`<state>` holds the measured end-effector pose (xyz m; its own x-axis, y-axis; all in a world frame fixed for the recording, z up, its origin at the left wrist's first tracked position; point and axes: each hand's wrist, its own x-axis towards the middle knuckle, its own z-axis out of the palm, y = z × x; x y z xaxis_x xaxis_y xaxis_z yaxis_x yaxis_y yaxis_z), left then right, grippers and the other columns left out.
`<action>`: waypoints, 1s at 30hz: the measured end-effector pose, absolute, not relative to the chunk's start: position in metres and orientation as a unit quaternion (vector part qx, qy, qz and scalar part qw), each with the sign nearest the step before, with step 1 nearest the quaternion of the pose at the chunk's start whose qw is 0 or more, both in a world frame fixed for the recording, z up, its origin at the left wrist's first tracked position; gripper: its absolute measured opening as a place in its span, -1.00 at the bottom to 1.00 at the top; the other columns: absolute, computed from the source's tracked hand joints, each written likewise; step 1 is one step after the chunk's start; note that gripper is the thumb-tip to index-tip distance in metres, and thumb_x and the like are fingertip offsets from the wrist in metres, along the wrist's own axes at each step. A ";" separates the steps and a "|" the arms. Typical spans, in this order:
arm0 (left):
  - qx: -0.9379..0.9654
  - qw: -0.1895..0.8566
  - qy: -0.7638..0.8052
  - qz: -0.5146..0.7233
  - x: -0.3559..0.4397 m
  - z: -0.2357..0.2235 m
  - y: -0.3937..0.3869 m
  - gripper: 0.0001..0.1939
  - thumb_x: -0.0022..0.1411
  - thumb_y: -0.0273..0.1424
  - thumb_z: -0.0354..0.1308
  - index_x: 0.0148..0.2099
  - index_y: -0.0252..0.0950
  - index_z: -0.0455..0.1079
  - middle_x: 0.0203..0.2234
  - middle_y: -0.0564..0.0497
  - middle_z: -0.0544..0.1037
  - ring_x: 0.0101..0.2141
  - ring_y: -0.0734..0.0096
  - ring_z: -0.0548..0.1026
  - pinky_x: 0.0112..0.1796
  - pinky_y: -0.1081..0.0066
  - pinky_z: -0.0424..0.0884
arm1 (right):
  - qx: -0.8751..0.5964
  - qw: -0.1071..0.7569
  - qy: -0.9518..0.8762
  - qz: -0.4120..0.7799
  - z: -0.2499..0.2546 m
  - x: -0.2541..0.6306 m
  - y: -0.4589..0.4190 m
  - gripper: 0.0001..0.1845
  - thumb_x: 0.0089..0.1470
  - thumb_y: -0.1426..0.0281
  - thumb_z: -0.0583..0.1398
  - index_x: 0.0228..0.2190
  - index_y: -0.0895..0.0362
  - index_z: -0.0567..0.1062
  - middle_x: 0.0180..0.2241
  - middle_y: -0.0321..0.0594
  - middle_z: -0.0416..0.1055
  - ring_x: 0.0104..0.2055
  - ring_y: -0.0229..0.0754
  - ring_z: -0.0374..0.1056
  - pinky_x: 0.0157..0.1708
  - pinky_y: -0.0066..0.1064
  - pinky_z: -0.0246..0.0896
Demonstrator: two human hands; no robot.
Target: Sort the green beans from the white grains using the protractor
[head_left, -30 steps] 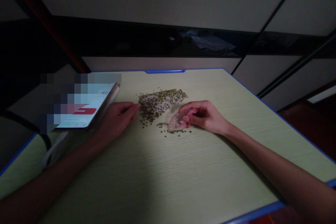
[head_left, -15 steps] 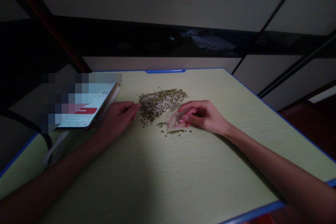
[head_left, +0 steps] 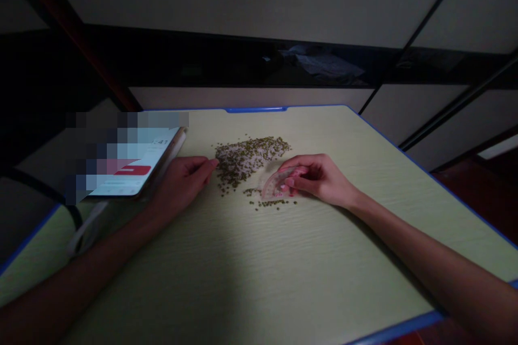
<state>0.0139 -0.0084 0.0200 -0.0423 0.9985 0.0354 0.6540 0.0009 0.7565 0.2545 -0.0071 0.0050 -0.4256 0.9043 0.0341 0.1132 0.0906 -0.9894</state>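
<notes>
Between thumb and fingers my right hand [head_left: 313, 178] grips a clear protractor [head_left: 275, 183] with pinkish markings, tilted over the tabletop. Just in front of and beside its curved edge lie small loose green beans [head_left: 272, 204]. A larger pile [head_left: 246, 159] mixes green beans with pale grains that look like rice. My left hand [head_left: 188, 180] is closed in a pinch at the pile's left edge, its thumb tip next to the beans. Whatever those fingers hold, if anything, is hidden.
A lit phone or tablet [head_left: 129, 172], partly pixelated, leans at the left behind my left forearm, with a pale strap or cable [head_left: 81, 232] below it. The light wood-grain table [head_left: 259, 269] has a blue rim. Cabinet panels [head_left: 243, 0] stand behind it.
The protractor has tilted slightly and shifted a little to the right in my right hand. My left hand has stayed by the pile.
</notes>
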 end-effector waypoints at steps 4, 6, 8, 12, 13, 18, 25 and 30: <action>0.635 0.278 0.652 0.307 0.014 0.019 -0.008 -0.64 0.06 -0.23 -0.04 -0.70 -0.26 0.09 -0.83 0.21 0.11 -0.72 0.59 0.10 -0.62 0.52 0.03 | -0.416 0.366 -0.637 0.537 0.007 0.256 -0.006 -0.79 -0.22 0.49 0.22 -0.40 0.23 0.45 -0.63 -0.31 0.38 -0.60 -0.34 0.27 -0.60 -0.50 0.16; 0.636 0.277 0.652 0.308 0.014 0.020 -0.008 -0.64 0.05 -0.24 -0.04 -0.70 -0.26 0.09 -0.83 0.22 0.11 -0.72 0.59 0.10 -0.61 0.52 0.04 | -0.419 0.367 -0.637 0.533 0.006 0.255 -0.006 -0.78 -0.22 0.48 0.22 -0.39 0.23 0.45 -0.63 -0.31 0.38 -0.61 -0.34 0.26 -0.60 -0.49 0.16; 0.636 0.275 0.653 0.308 0.014 0.020 -0.008 -0.64 0.06 -0.23 -0.04 -0.70 -0.26 0.09 -0.83 0.22 0.11 -0.72 0.59 0.10 -0.61 0.52 0.04 | -0.421 0.367 -0.638 0.531 0.005 0.255 -0.006 -0.78 -0.22 0.47 0.22 -0.38 0.22 0.45 -0.64 -0.32 0.37 -0.61 -0.34 0.26 -0.59 -0.47 0.16; 0.635 0.274 0.654 0.307 0.013 0.021 -0.009 -0.63 0.06 -0.20 -0.05 -0.69 -0.26 0.11 -0.83 0.21 0.12 -0.72 0.58 0.11 -0.62 0.52 0.04 | -0.430 0.366 -0.638 0.524 0.005 0.254 -0.006 -0.77 -0.21 0.45 0.21 -0.38 0.22 0.45 -0.64 -0.31 0.37 -0.60 -0.32 0.27 -0.59 -0.46 0.16; 0.634 0.273 0.655 0.307 0.013 0.021 -0.009 -0.63 0.06 -0.20 -0.05 -0.69 -0.26 0.11 -0.83 0.21 0.12 -0.73 0.58 0.11 -0.62 0.52 0.04 | -0.433 0.366 -0.638 0.521 0.005 0.254 -0.006 -0.77 -0.20 0.45 0.21 -0.37 0.22 0.44 -0.64 -0.31 0.37 -0.60 -0.32 0.27 -0.59 -0.46 0.15; 0.635 0.272 0.655 0.306 0.015 0.022 -0.009 -0.63 0.06 -0.22 -0.05 -0.70 -0.26 0.10 -0.83 0.21 0.12 -0.72 0.59 0.10 -0.62 0.52 0.04 | -0.446 0.370 -0.646 0.498 0.004 0.252 -0.004 -0.73 -0.19 0.44 0.20 -0.33 0.24 0.43 -0.64 -0.30 0.37 -0.63 -0.32 0.25 -0.60 -0.45 0.13; 0.636 0.268 0.656 0.305 0.016 0.022 -0.009 -0.63 0.06 -0.21 -0.06 -0.70 -0.26 0.10 -0.84 0.21 0.12 -0.72 0.58 0.11 -0.62 0.51 0.04 | -0.428 0.377 -0.657 0.493 0.003 0.250 -0.004 -0.73 -0.16 0.43 0.20 -0.31 0.25 0.44 -0.57 -0.24 0.42 -0.59 -0.31 0.27 -0.58 -0.45 0.14; 0.635 0.272 0.654 0.309 0.014 0.021 -0.008 -0.63 0.05 -0.22 -0.05 -0.71 -0.24 0.09 -0.84 0.20 0.11 -0.73 0.56 0.10 -0.63 0.49 0.03 | -0.418 0.378 -0.645 0.516 0.002 0.251 -0.003 -0.76 -0.17 0.45 0.21 -0.34 0.24 0.45 -0.60 -0.27 0.39 -0.58 -0.32 0.28 -0.56 -0.45 0.17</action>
<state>0.0145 -0.0081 0.0207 -0.0455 0.9983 0.0377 0.6625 0.0019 0.7491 0.2506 -0.0034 0.0020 -0.3646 0.9295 0.0566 0.1489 0.1181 -0.9818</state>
